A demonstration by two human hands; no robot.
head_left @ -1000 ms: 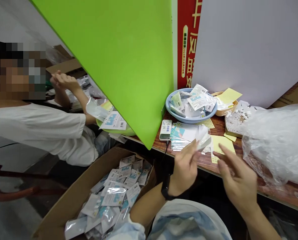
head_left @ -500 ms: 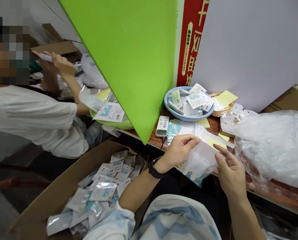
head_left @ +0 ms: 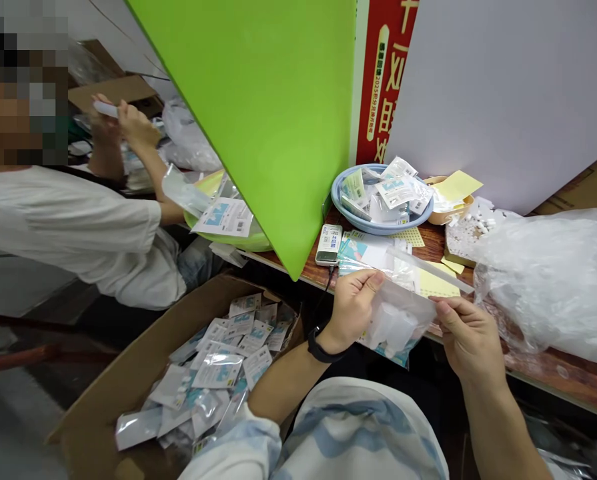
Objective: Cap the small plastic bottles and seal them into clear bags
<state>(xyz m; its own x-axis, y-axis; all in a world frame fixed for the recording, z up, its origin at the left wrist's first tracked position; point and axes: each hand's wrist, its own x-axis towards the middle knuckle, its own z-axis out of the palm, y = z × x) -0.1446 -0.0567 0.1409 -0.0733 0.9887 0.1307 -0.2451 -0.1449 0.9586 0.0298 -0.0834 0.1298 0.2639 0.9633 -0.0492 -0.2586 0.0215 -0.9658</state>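
Observation:
A clear plastic bag (head_left: 395, 325) with a printed card and small white pieces inside is stretched between my two hands at the table's front edge. My left hand (head_left: 353, 308), with a dark band on the wrist, pinches its upper left corner. At the upper right corner, my right hand (head_left: 471, 337) grips the bag between thumb and fingers. The bag's clear top strip (head_left: 431, 270) stands up above the hands. Behind it lie a printed packet (head_left: 353, 250) and a yellow sticker sheet (head_left: 435, 283).
A blue basin (head_left: 361, 223) of filled packets stands beside a small orange basket (head_left: 445, 217). To the right bulges a large clear plastic bag (head_left: 553, 280). A cardboard box (head_left: 143, 343) of packets is at lower left. Beyond a green panel (head_left: 258, 120) sits a co-worker (head_left: 78, 227).
My hands have drawn the bag's top edge taut, and its clear strip now stands up. My right fingers have closed on the corner. The view has shifted slightly.

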